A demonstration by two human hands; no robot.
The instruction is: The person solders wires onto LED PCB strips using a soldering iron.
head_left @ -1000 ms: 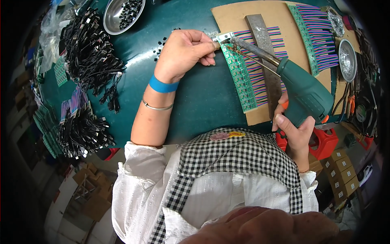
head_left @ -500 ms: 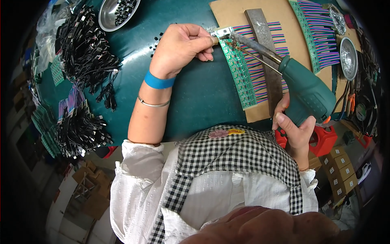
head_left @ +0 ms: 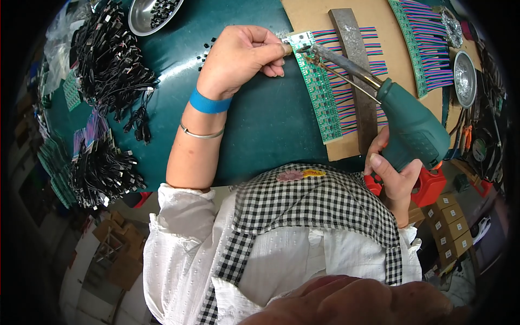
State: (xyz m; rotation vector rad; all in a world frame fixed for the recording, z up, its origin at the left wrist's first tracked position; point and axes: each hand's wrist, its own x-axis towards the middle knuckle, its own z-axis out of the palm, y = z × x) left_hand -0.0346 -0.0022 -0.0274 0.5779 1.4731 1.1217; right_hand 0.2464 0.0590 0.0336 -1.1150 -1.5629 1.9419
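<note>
Weighing down the wires, the metal bar apparently steadied the circuit board on cardboard, leaving the right hand wrapped round the soldering gun and the left hand pinched closed beside its tip, contents unclear.

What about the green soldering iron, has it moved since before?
Yes, a little: measured against the metal bar, the soldering iron has shifted toward the bottom of the picture.

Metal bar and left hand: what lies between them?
In the head view, the green circuit-board panel, coloured wires and the soldering gun's tip lie between the left hand and the metal bar.
</note>
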